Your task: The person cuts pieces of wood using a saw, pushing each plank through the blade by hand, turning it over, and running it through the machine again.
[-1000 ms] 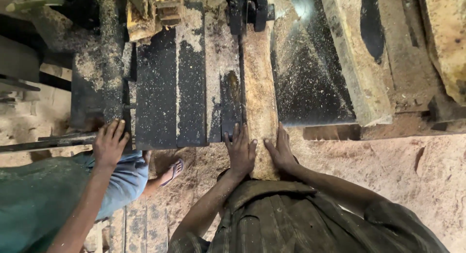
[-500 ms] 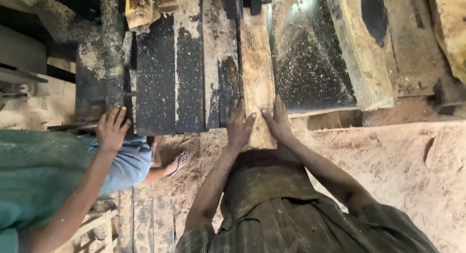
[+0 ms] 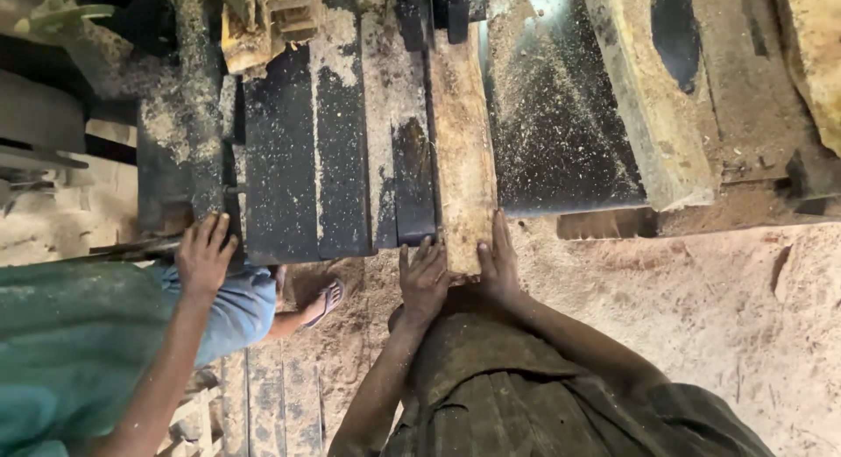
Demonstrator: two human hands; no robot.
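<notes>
Sawdust-covered saw desk; plank lies lengthwise on it. Left hand and right hand press flat, unclenched, on its near end. Push evenly, fingers outside cut line.

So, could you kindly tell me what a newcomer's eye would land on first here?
First, the pale wooden plank lying lengthwise on the dark, sawdust-strewn machine table at centre. The left hand and right hand press flat against its near end. At lower left, a co-worker's hand rests on the table's edge.
</notes>
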